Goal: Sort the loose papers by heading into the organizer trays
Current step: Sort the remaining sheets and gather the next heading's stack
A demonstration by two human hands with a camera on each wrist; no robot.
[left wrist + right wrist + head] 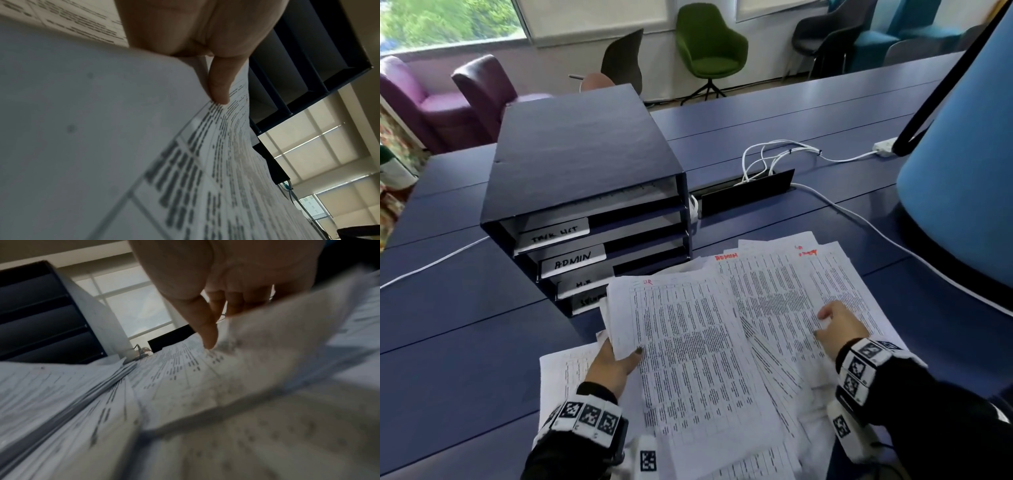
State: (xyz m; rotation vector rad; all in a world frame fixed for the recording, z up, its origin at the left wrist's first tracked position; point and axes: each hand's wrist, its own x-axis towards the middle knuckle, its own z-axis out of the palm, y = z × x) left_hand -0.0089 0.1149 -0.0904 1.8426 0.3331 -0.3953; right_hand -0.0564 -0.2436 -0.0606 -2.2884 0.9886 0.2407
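Organizer trays labelled TASK LIST, ADMIN. Left hand grip pinches a sheet. Right hand grip pinches an edge among papers, one headed ADMIN in red.

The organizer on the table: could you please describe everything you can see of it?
The organizer is a dark blue box, apparently board, standing upright on the blue table with its open front facing the person. Four stacked trays carry white handwritten labels: TASK LIST on top, ADMIN below; the lower two are partly hidden by the loose papers overlapping its bottom front corner. White cables lie by its right side.
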